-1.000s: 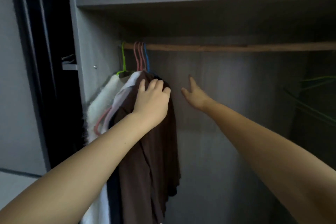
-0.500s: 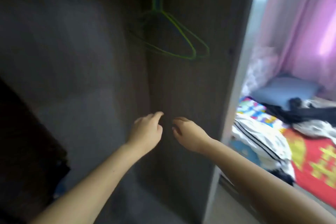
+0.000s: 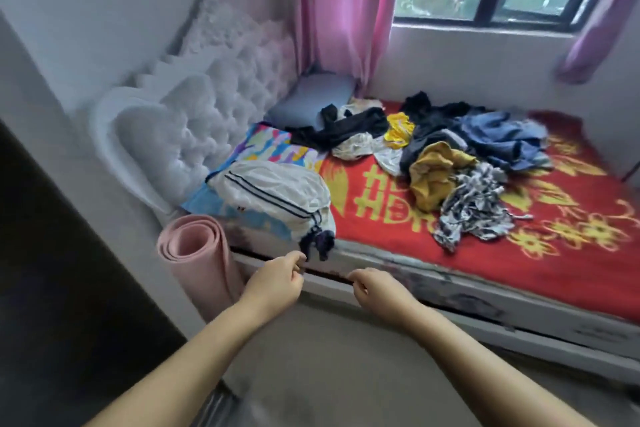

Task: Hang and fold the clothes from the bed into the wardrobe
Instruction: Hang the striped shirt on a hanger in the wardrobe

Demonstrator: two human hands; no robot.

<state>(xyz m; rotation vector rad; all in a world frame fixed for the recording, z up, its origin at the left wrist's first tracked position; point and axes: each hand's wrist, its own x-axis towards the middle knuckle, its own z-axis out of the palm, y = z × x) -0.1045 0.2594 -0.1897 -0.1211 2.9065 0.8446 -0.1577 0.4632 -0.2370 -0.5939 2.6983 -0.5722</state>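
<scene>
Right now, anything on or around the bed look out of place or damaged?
Yes. Loose clothes lie in a crumpled heap across the red blanket, none folded. A white striped garment droops over the bed's near edge. The bed frame's side rail looks scuffed and stained. Both hands, left and right, hold nothing.

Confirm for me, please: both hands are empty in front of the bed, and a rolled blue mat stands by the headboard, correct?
Not quite: the head view shows the rolled mat is pink, not blue. The rest holds: the left hand and right hand hold nothing in front of the bed, and the mat stands by the headboard.
</scene>
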